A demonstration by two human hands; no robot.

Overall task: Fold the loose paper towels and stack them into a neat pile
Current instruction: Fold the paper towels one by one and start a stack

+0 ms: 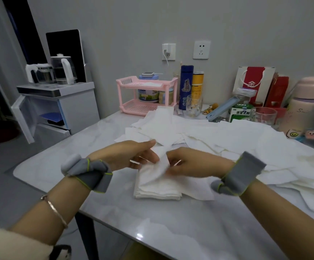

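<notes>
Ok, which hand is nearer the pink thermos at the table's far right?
Right. The right hand pinches the paper towel in front and to the left of the pink thermos; the left hand holds the same towel farther left, beyond the right hand.

A pink plastic two-tier rack (146, 94) stands at the back of the pale marble table (152, 231), with tins on its lower shelf. Just to its right stand a dark blue cylindrical flask (186, 87), a yellow canister (197, 84) and a clear glass mug (194, 106). Further right are a green-and-white medicine box (240, 113), a red-and-white paper gift bag (253, 79) and a pale pink thermos (307, 98). On the left, a glass kettle (63, 70) sits on a white water dispenser (62, 102).
</notes>
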